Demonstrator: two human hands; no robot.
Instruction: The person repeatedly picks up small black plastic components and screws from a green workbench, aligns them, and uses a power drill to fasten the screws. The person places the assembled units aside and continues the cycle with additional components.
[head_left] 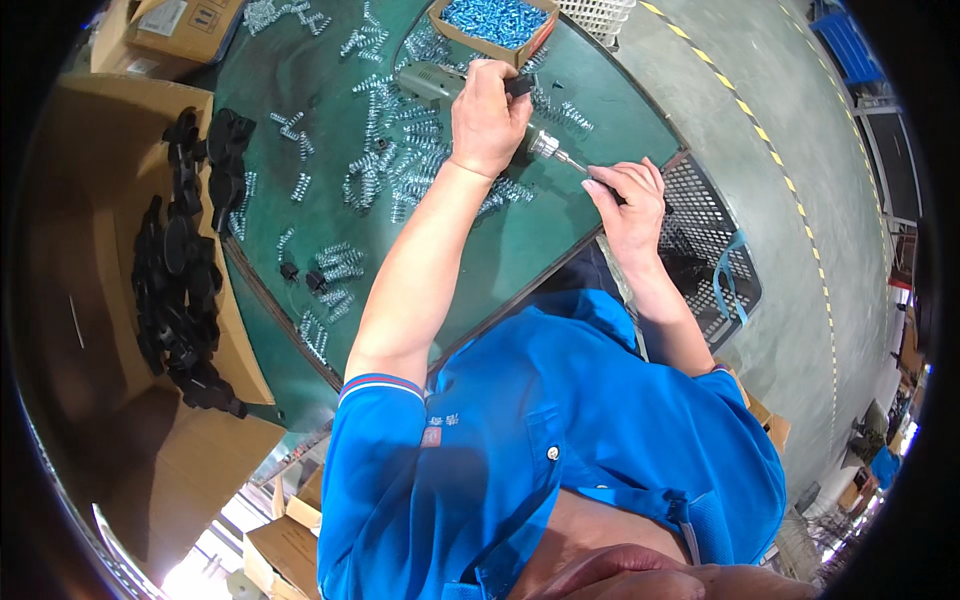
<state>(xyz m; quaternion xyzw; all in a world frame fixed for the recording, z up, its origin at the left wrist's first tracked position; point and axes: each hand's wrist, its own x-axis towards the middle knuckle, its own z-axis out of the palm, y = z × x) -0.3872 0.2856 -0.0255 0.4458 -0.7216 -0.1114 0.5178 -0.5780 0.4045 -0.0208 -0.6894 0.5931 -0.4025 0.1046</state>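
Note:
My left hand (488, 115) is wrapped round a grey-green power screwdriver (428, 80); its silver chuck (543, 143) and thin bit point right toward my other hand. My right hand (632, 205) pinches a small black part (607, 192) between thumb and fingers, close to the bit's tip. Whether the bit touches the part I cannot tell. Many loose metal coil springs (418, 165) lie on the green tabletop (300, 230) under and left of the tool. Two small black pieces (316, 281) lie by more springs at the near left.
An open carton of blue screws (495, 22) stands at the far edge. On the left, a large cardboard box (110, 200) holds black moulded parts (180, 270). A black perforated crate (705, 225) sits beyond the table's right edge. Yellow-black tape (740, 103) marks the floor.

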